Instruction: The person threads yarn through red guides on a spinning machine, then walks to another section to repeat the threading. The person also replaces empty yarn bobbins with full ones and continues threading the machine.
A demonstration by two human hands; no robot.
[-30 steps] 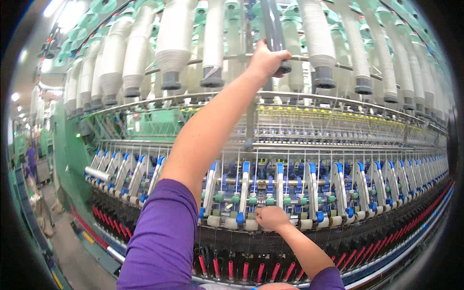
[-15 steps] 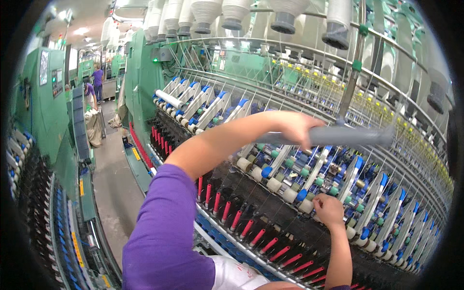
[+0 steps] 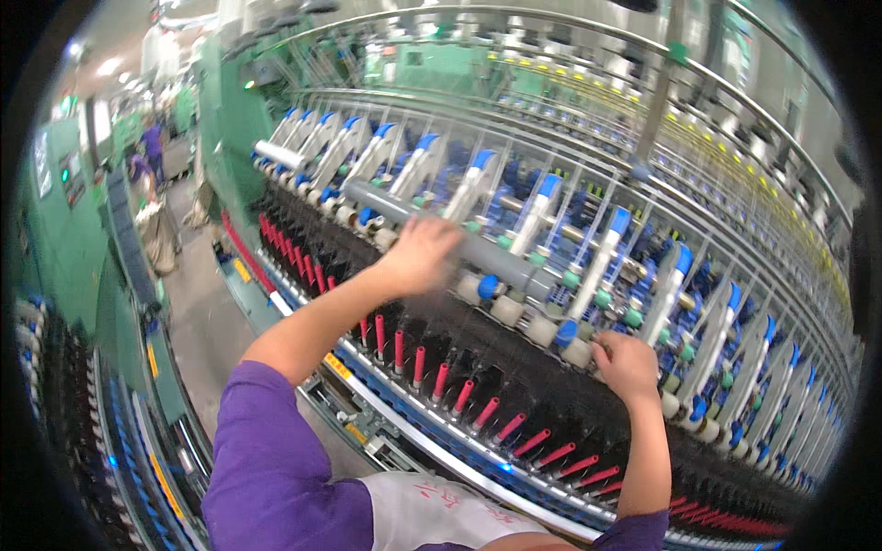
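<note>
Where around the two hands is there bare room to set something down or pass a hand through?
Free: the grey aisle floor left of the machine. Crowded: the red bobbins below the left hand, and the blue-capped arms and rollers around the right hand.

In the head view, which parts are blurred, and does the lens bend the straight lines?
Head view: the left hand and the grey tube it holds are smeared by motion; the right hand and red bobbins look sharper. The machine rails curve strongly toward the rim, and the corners are black.

Left hand (image 3: pixel 421 254): grips grey tube (image 3: pixel 459 241), held lengthwise along spinning frame (image 3: pixel 588 184) | Right hand (image 3: pixel 627 365): on front rollers (image 3: pixel 574 352) | Red bobbins (image 3: pixel 459 397): rowed below.
</note>
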